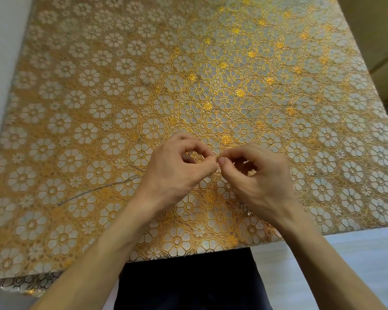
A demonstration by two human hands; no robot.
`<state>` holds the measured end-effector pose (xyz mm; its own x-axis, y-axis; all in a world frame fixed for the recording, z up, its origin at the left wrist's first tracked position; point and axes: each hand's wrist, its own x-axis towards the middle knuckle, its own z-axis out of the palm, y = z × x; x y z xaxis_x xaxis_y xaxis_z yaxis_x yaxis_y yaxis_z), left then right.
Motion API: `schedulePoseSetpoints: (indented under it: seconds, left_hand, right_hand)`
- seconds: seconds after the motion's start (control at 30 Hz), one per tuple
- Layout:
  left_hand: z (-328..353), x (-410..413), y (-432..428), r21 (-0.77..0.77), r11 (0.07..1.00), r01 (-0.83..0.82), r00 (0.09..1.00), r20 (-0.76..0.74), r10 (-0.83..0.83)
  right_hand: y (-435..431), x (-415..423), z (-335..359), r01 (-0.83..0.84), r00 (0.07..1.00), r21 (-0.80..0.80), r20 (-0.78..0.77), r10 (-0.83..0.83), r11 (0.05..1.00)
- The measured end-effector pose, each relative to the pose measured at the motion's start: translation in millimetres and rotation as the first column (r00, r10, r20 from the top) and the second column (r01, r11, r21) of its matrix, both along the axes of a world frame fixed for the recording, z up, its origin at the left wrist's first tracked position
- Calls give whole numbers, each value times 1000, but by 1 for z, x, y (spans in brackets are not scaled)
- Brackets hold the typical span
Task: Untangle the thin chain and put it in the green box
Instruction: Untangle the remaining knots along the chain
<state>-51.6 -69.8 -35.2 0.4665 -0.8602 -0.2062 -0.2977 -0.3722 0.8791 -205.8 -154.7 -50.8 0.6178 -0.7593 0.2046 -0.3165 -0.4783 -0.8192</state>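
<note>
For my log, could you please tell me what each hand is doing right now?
Left hand: fingers curled, pinching the thin chain.
Right hand: fingers curled, pinching the same chain.

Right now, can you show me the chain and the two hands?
thin chain (94, 190), head view, its loose trailing strand.
left hand (177, 170), head view, back of hand.
right hand (258, 177), head view, back of hand.
</note>
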Motion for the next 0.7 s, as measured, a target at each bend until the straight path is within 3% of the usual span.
schedulePoseSetpoints:
  seconds: [0.17, 0.7]
  left_hand:
    - [-2, 2, 0, 1, 1000, -26, 1000, -5, 26]
    - [5, -1, -2, 23, 1000, 3, 996, 92, -5]
  right_hand:
    - [-1, -1, 1, 42, 999, 133, 12, -44, 990]
    - [-1, 3, 0, 9, 1000, -145, -16, -11, 989]
